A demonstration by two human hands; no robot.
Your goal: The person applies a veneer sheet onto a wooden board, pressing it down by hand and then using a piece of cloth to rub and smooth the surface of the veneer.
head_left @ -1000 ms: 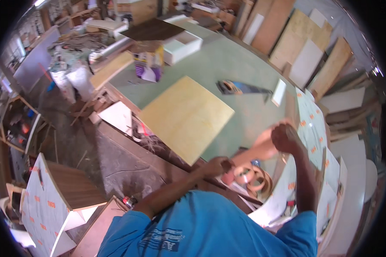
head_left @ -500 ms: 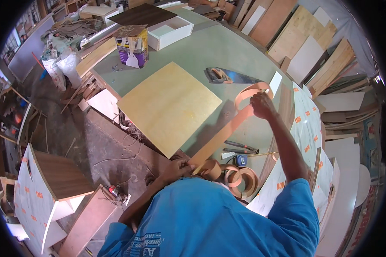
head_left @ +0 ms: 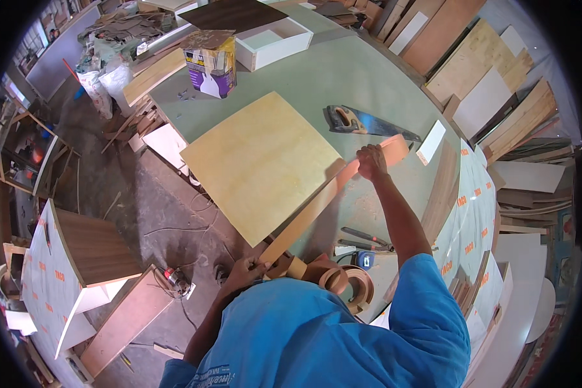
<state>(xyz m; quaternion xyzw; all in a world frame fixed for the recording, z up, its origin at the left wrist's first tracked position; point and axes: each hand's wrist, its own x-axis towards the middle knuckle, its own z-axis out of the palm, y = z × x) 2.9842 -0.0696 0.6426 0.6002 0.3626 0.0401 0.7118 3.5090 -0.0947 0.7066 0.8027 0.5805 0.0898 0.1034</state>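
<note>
Fingers of the left hand (head_left: pixel 244 271) pinched the near part of an orange strip (head_left: pixel 305 218), close to the wearer's blue shirt (head_left: pixel 333 336). The fingers of the right hand (head_left: pixel 372 161) were closed around the same strip farther out, so that it ran slantwise between the two hands, with a curled length (head_left: pixel 396 149) sticking out beyond the right one.

Coils (head_left: pixel 366 288) of similar strip sat right in front of the shirt, partly hidden by it. Just past them were a blue tape measure (head_left: pixel 365 259) and a dark hand tool with two long handles (head_left: pixel 385 246). Off to the left, a red power tool (head_left: pixel 174 279) rested near one end of a long board (head_left: pixel 123 323), beside a white and brown cabinet (head_left: pixel 97 249).

On the green worktop (head_left: pixel 304 84), a square yellow board (head_left: pixel 265 168) lay flat. The strip passed along its lower right edge; whether they touched, I could not tell. Beyond the right hand lay a handsaw (head_left: pixel 372 123) and a small white block (head_left: pixel 431 142). Farther off stood a purple and yellow box (head_left: pixel 211 71), then a white drawer (head_left: pixel 275 42) partly under a dark brown panel (head_left: pixel 233 16). Wooden boards (head_left: pixel 462 61) leaned at the far right.
</note>
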